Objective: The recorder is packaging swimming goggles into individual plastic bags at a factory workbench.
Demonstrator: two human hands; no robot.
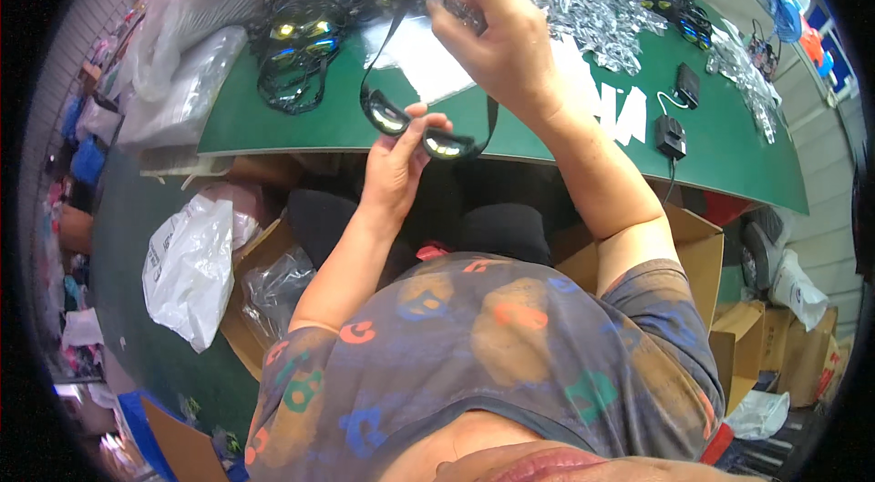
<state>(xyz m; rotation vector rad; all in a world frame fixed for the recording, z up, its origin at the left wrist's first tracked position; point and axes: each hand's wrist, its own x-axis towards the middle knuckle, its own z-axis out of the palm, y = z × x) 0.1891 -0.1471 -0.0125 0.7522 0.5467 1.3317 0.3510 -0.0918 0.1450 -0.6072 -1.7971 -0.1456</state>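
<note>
Wearer [492,336] cropped btm; L hand [394,163] pinches goggles [447,146]; R hand [504,43] grips strap [493,117], partly hidden.

Black goggles [447,146] (shiny lenses [390,117]), tilted, strap [493,119] raised.

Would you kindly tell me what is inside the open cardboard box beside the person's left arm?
Crumpled clear plastic shows inside the cardboard box. Whatever lies beneath the plastic, or behind the left arm and sleeve, cannot be seen.
</note>
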